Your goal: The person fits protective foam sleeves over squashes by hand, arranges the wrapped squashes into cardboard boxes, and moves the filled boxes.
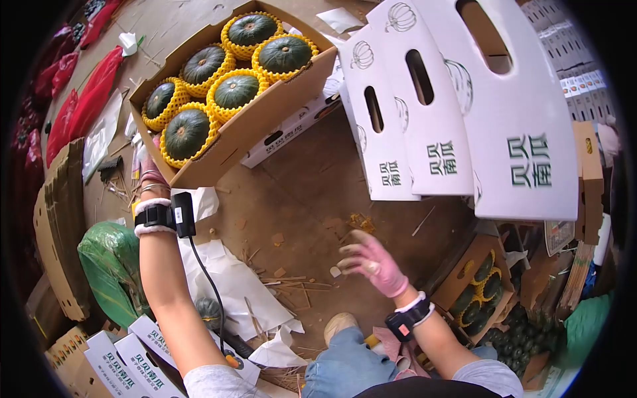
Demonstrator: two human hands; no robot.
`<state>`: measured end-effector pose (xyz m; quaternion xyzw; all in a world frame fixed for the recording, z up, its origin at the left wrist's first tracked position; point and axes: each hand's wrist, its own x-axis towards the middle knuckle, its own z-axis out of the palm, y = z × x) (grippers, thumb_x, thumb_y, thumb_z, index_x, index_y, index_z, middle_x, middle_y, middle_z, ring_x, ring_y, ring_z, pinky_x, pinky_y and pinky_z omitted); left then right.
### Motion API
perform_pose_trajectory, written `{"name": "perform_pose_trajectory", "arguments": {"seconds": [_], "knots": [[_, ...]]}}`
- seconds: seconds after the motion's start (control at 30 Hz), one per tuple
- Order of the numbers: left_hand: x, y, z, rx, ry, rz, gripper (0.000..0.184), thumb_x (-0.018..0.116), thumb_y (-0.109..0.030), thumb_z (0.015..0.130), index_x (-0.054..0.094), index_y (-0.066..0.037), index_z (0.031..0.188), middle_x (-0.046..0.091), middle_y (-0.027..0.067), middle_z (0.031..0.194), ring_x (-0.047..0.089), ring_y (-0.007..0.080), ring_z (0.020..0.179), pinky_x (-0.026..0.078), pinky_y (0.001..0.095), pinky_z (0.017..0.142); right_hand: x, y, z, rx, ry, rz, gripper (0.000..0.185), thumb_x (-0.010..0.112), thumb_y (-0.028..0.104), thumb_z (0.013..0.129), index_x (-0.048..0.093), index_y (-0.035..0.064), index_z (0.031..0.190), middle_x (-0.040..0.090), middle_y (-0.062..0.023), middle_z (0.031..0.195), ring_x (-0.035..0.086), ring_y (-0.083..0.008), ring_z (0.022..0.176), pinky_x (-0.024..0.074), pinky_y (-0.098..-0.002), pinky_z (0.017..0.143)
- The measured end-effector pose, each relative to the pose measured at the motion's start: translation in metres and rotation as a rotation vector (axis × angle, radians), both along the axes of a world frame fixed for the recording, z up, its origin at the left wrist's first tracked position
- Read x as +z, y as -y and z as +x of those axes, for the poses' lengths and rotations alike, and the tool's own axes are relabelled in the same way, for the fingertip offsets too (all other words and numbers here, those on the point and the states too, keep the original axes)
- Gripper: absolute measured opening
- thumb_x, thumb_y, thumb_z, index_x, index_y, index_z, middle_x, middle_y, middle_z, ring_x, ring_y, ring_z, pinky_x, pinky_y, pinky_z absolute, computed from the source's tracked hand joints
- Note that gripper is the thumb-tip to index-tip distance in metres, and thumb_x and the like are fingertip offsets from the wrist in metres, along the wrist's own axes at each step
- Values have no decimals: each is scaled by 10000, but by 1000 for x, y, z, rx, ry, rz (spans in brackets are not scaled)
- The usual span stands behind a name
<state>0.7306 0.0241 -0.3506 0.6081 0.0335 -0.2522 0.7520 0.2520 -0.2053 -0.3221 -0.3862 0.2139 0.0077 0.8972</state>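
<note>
A brown cardboard box (245,136) at the upper left holds several dark green squashes, each in a yellow foam net (215,130). My left hand (150,166), in a pink glove, is at the near left end of this box and grips it; the box hides part of its fingers. Over the floor at lower centre, my right hand (373,264) is open with its fingers spread, touching nothing. It also wears a pink glove. Both wrists carry black straps with small devices.
White printed cartons (524,132) with hand holes stand at the upper right. Another box of netted squashes (474,292) sits at lower right. White paper (232,285) and straw litter the floor. A green wrapped bundle (109,262) and red bags (96,99) lie left.
</note>
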Motion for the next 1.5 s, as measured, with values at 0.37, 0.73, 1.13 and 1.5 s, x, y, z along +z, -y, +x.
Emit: {"name": "perform_pose_trajectory", "arguments": {"seconds": [0.37, 0.73, 1.13, 1.5], "knots": [[-49, -5, -29, -39, 508, -195, 346, 453, -252, 929, 476, -39, 1200, 554, 115, 1173, 579, 246, 1026, 489, 350, 888, 92, 102, -72, -411, -355, -1359, 133, 616, 40, 827, 543, 30, 938, 549, -21, 826, 507, -89, 720, 428, -219, 649], [-39, 23, 4, -52, 277, -345, 336, 507, -181, 901, 464, -24, 1195, 566, 124, 1142, 584, 248, 1020, 503, 364, 871, 78, 69, -136, -657, -514, -975, 164, 580, 19, 844, 517, 17, 996, 571, -28, 826, 554, -103, 672, 462, -235, 615], [-25, 96, 7, -179, 146, -277, 289, 537, -119, 885, 465, 3, 1137, 579, 135, 1069, 607, 255, 951, 538, 384, 801, 74, 80, -125, -445, -504, -899, 291, 631, 88, 848, 540, -13, 1105, 615, -35, 903, 575, -100, 733, 472, -249, 636], [-38, 69, -11, -384, 645, 264, 311, 545, -89, 877, 491, -4, 1171, 560, 143, 1135, 590, 242, 999, 488, 333, 864, 90, 82, -162, -394, -465, -969, 261, 582, 5, 838, 503, -3, 1087, 583, -37, 910, 561, -85, 742, 461, -215, 626]]}}
